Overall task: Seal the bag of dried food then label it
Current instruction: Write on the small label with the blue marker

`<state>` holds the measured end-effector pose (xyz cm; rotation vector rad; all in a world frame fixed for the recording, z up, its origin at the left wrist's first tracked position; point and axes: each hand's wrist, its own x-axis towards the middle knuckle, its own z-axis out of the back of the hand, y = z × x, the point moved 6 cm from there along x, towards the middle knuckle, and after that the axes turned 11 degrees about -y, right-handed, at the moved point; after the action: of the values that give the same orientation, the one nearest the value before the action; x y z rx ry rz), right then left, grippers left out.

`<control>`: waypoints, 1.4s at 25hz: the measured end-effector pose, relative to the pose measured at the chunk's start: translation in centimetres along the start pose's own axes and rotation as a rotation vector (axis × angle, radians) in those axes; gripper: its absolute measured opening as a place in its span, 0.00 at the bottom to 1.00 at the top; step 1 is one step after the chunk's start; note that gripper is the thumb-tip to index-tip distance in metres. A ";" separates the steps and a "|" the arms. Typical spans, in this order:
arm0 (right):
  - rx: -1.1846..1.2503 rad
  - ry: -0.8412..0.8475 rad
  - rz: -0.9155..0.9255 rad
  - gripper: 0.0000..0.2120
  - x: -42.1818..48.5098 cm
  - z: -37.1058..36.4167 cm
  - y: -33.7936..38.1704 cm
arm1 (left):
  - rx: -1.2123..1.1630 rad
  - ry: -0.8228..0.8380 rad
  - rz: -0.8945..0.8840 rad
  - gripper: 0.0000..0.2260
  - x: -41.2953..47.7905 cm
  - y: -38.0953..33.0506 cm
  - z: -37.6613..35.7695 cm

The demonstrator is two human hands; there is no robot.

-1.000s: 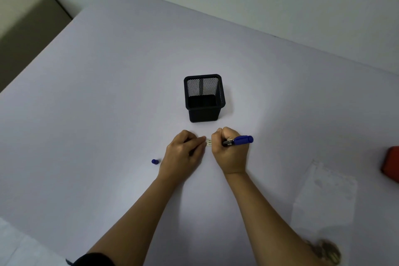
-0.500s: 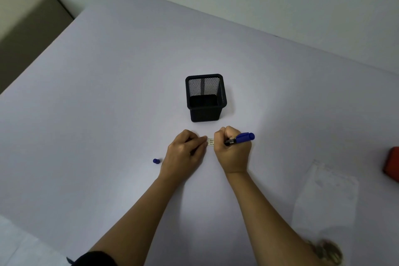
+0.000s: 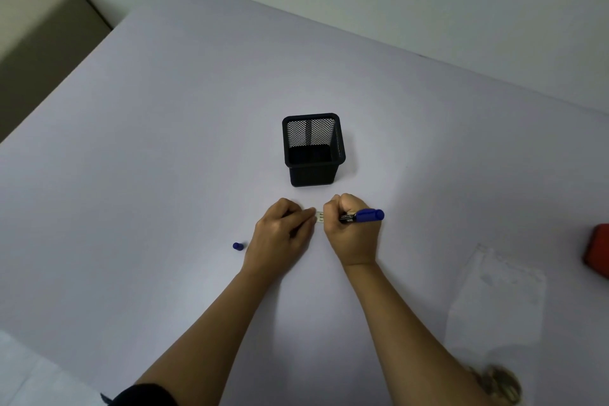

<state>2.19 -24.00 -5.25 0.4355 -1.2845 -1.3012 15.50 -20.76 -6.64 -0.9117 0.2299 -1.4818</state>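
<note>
Surface: pale lavender table under a plain wall, with a beige block at the upper left of the frame.
Label strip: small white label strip lies flat at centre frame; only a sliver shows between the two hands.
Right hand: right hand is fisted round a blue marker, its tip hidden at the strip.
Left hand: left hand has its fingertips bunched on the strip's left end, pinning it down.
Bag: clear bag lies flat at lower right, well apart from the hands; the dried food blurs at the bottom edge. Whether the bag is sealed cannot be told.
Change: over the last second only the marker's tilt has shifted a little; both hands have stayed put on the strip.
Meaning: writing looks to be under way, and the strip is not yet on the bag.
Around: marker cap lies just left of the left hand; a black mesh holder stands just above the hands; a red object sits at the right edge.
</note>
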 end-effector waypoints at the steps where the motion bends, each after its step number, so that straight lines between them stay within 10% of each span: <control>1: -0.003 -0.014 -0.011 0.13 0.0 0.1 -0.1 | -0.001 -0.002 0.006 0.09 0.0 0.0 0.0; 35: -0.050 -0.033 -0.050 0.14 -0.2 0.1 -0.7 | 0.005 0.000 0.003 0.11 0.1 -0.2 0.1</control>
<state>1.83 -24.03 -5.89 0.4154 -1.2728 -1.3845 15.43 -20.73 -6.35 -0.9064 0.2272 -1.4794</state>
